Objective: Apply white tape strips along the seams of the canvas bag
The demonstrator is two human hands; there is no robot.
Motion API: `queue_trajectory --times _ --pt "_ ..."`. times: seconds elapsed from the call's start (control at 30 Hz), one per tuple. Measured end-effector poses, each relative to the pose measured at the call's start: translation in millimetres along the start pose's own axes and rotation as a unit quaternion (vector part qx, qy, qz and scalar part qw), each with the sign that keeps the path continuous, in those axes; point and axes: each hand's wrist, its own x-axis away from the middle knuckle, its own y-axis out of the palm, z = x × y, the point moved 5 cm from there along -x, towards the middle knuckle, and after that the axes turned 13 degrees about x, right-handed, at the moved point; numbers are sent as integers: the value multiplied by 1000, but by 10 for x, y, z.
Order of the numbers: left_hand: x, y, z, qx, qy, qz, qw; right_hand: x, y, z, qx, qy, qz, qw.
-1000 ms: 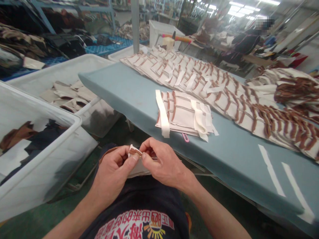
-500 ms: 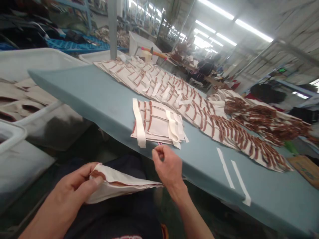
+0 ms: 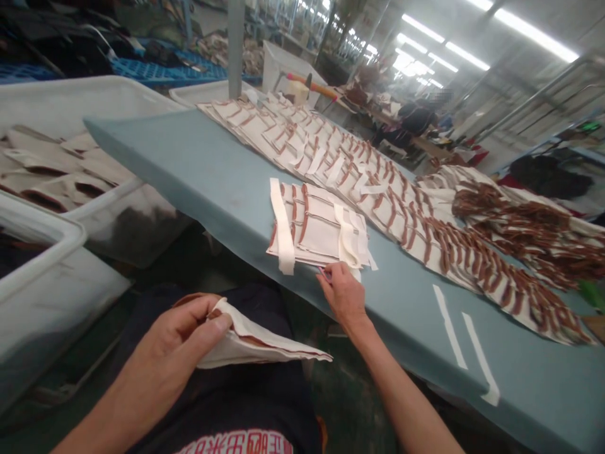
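My left hand [image 3: 189,334] is closed, pinching a folded cream fabric piece [image 3: 265,343] with brown trim at one corner. The piece hangs over my lap with its narrow end pointing right. My right hand [image 3: 344,293] is closed at the near edge of the blue-grey table, just in front of a small stack of cream fabric panels [image 3: 321,230] with brown strips. From its fingertips sticks a thin pinkish-purple item [image 3: 324,273], mostly hidden, so its kind is unclear. Cream strips [image 3: 282,230] lie across the stack.
Long overlapping rows of cream and brown panels [image 3: 401,214] cover the far side of the table [image 3: 212,170]. Two white strips [image 3: 449,325] lie at right. On the left stand white plastic bins [image 3: 108,217] with fabric pieces. A person [image 3: 416,116] sits in the background.
My right hand has moved up and forward, from beside the fabric piece's tip to the near edge of the panel stack. The left hand keeps its pinch; the view has shifted slightly.
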Motion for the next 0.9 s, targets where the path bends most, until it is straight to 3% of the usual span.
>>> queue_trajectory --times 0.13,0.4,0.67,0.83,0.87,0.9 --pt "-1 63 92 -24 4 -31 999 8 22 32 17 -11 -19 1000" --pt "58 42 149 -16 5 -12 1000 236 -46 253 52 -8 -74 996" --pt "-2 47 119 -11 9 -2 1000 113 -78 162 31 25 -127 991" --pt "11 114 164 0 22 -11 1000 555 -195 361 -90 18 -183 979" --pt "8 116 163 -3 28 -5 1000 693 -237 380 -168 17 -194 966" --pt "3 115 158 -7 36 1 999 830 -291 378 -296 32 -198 934"
